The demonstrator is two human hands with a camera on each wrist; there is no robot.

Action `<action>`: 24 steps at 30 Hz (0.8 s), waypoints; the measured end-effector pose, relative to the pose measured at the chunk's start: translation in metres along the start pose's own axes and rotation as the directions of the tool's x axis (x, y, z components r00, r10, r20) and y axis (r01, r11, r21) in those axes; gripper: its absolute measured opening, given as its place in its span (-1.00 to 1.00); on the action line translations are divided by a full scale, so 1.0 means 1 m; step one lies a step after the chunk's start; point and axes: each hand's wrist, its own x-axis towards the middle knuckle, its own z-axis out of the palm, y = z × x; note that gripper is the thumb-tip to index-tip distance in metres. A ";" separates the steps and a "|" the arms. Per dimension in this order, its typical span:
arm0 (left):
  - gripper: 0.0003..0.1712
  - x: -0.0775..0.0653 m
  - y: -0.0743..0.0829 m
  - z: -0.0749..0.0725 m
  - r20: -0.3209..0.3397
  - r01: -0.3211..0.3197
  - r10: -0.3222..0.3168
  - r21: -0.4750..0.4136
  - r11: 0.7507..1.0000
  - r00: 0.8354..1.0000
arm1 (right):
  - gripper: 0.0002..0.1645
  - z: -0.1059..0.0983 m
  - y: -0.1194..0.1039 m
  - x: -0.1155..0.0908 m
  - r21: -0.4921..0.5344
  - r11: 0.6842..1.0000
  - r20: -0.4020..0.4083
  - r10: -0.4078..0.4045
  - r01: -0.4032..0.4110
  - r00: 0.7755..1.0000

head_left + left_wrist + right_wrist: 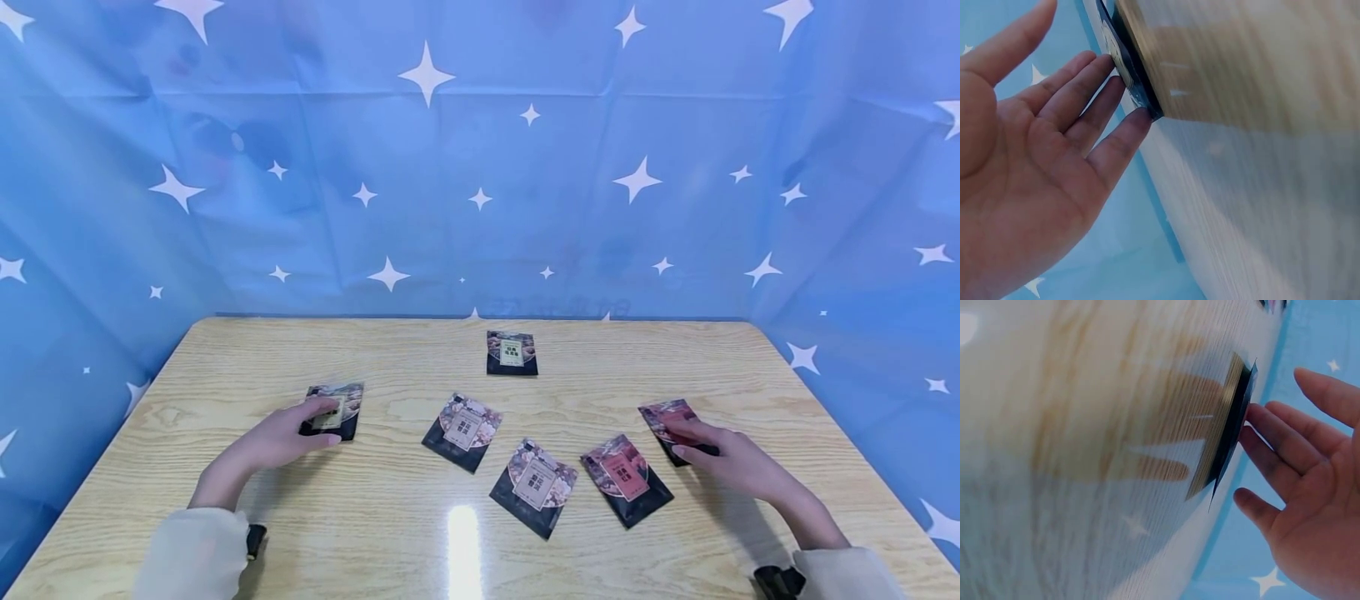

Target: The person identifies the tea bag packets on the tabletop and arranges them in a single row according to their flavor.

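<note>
Touching one packet on each side, I work across a wood table [360, 517] before a starred blue curtain [480, 137]. My left hand [281, 433] has its fingertips on the yellow packet [349, 407], leftmost of the group; my right hand [735, 460] has its own on the outer red packet [662, 410], farthest right. Neither grip pinches anything: in both wrist views my fingers are extended and the thumb stands wide of them. How hard they press, I cannot tell.

Slant counts most, I judge. The outer red packet lies ahead and to the left of my right palm, its long axis running from far left to near right, and my fingers cross its face from the right. Just beside it, nearer to me and to the left, lies the inner red packet [621, 477], on the same slant; my right hand is much the nearer to it. The yellow packet lies ahead and to the right of my left palm, its sides pointing almost straight away from me. Between my hands, the far pink packet [462, 429] and near pink packet [534, 486] slant the opposite way. Beyond them, toward the table's far edge, lies the green packet [512, 353].
</note>
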 end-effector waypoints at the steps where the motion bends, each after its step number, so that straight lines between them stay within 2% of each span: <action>1: -0.25 -0.003 -0.001 0.000 -0.004 0.002 -0.002 0.002 1.000 1.000 | -0.48 0.000 0.000 0.000 0.000 1.000 -0.002 -0.003 0.003 1.000; 11: -0.24 -0.022 -0.012 -0.006 0.004 0.000 0.000 -0.004 1.000 1.000 | -0.48 0.000 0.000 0.000 -0.008 1.000 -0.010 -0.011 0.010 1.000; 24: -0.24 -0.032 -0.016 -0.011 0.036 -0.001 0.002 -0.019 1.000 0.999 | -0.48 0.001 0.001 0.000 -0.009 1.000 -0.001 0.001 -0.001 1.000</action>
